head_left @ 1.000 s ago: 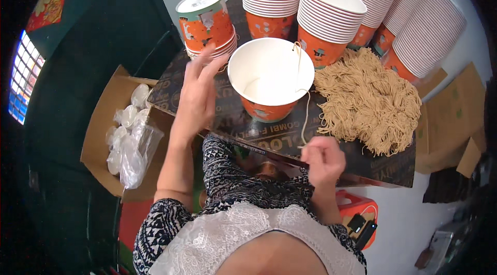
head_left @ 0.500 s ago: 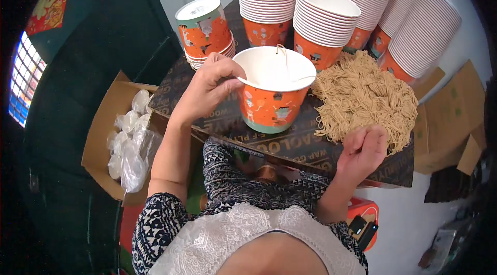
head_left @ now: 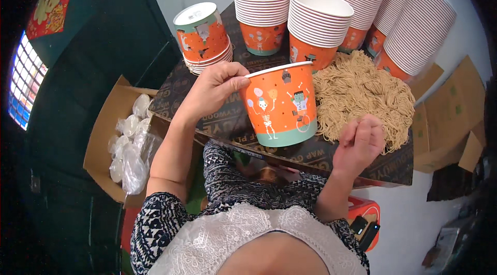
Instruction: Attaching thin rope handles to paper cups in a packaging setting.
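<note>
Paper bucket (head_left: 281,104), orange with cartoon skeleton figures and a teal band at its base, sits at the centre of the frame, tilted so that its side wall faces the camera. Its interior is not visible, so its contents cannot be determined. The left hand (head_left: 215,88) grips the bucket at the upper left of its rim, thumb on top of the rim and fingers curled beside the wall. The right hand (head_left: 360,140) is at the lower right of the bucket, near it but not touching it, with fingers bent loosely together above the near edge of the noodle pile; whether it pinches any strands cannot be determined.

The noodle pile (head_left: 360,94), a loose heap of pale brown dry noodles, lies directly on the dark tabletop (head_left: 228,125), just right of the bucket.

Containers behind the bucket:
- A capped bucket (head_left: 202,34) of the same print sits on a short stack at the upper left; its lid hides the contents.
- A tall stack of empty buckets (head_left: 261,8) stands at the upper centre.
- A shorter stack (head_left: 317,26) stands just behind the held bucket; its top bucket is empty.
- Further stacks (head_left: 409,21) lean at the upper right.

An open cardboard box (head_left: 106,140) at the left of the frame, below tabletop level, holds clear plastic bags (head_left: 127,156).
</note>
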`<state>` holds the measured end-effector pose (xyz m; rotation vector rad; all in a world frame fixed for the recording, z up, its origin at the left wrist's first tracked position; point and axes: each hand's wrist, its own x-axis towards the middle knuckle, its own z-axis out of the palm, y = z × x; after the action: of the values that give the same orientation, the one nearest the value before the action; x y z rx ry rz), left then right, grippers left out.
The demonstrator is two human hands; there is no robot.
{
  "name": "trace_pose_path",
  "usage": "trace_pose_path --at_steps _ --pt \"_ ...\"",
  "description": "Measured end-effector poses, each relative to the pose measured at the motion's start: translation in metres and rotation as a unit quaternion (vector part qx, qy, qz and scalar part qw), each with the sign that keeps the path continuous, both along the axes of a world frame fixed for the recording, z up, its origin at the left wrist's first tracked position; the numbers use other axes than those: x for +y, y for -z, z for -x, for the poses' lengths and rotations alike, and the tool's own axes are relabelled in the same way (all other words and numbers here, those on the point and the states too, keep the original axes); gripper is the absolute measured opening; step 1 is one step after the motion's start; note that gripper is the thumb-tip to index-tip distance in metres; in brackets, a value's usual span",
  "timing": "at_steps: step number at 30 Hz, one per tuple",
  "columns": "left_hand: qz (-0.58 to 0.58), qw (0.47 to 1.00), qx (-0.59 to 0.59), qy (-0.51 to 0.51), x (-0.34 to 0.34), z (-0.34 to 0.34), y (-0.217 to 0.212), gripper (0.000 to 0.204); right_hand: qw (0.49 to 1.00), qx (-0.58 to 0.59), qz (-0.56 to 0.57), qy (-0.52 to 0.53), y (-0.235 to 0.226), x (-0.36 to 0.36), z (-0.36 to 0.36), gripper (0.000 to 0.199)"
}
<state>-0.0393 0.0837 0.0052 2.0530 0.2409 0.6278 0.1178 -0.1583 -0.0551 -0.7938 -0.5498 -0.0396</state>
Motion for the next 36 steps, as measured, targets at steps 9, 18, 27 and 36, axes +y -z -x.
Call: trace_pose_path --at_steps 9,18,27,36 --pt "-0.138 0.99 0.017 0.034 -0.026 -0.005 -0.019 0.012 0.862 -0.378 0.319 0.111 -0.046 0.026 0.0 0.038" --pt "-0.215 0.976 0.018 0.035 -0.041 -0.01 -0.027 0.009 0.821 -0.432 0.364 0.079 -0.061 0.019 -0.009 0.029" --pt "-0.21 0.977 -0.003 0.047 -0.043 -0.014 -0.027 0.009 0.801 -0.463 0.371 0.081 -0.068 0.014 -0.013 0.021" --pt "-0.319 0.945 -0.065 0.021 -0.058 -0.01 -0.032 0.01 0.784 -0.489 0.367 0.11 -0.066 0.018 -0.01 0.02"
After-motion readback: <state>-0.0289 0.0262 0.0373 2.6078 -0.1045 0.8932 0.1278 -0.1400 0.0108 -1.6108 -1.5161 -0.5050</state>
